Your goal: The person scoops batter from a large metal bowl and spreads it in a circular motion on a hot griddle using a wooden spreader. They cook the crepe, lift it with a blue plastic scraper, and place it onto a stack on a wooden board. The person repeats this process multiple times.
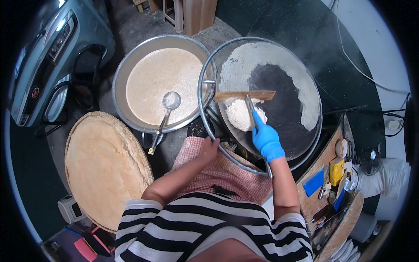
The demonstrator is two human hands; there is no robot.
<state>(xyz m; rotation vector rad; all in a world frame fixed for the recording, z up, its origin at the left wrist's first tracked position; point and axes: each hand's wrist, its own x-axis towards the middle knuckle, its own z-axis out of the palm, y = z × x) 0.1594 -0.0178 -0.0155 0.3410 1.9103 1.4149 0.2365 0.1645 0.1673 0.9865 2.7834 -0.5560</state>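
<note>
My right hand (266,139), in a blue glove, is closed on the metal handle of a wooden-bladed spreader (231,94). The blade lies across the left part of a round dark griddle (275,105), with a mound of pale batter (240,118) just below it. A pale, uneven layer coats the griddle's upper and right areas. My left hand (209,147) is closed on the lower left of a metal ring (201,111) around the griddle. Left of this, a steel pot (120,91) holds beige batter, with a ladle (171,101) in it.
A stack of large round flatbreads (102,170) stands at lower left, below a grey-blue vehicle (63,52). A cluttered wooden board (312,207) with a blue scraper and yellow container is at lower right. A stool (173,15) stands behind the pot; a cable (355,65) hangs at upper right.
</note>
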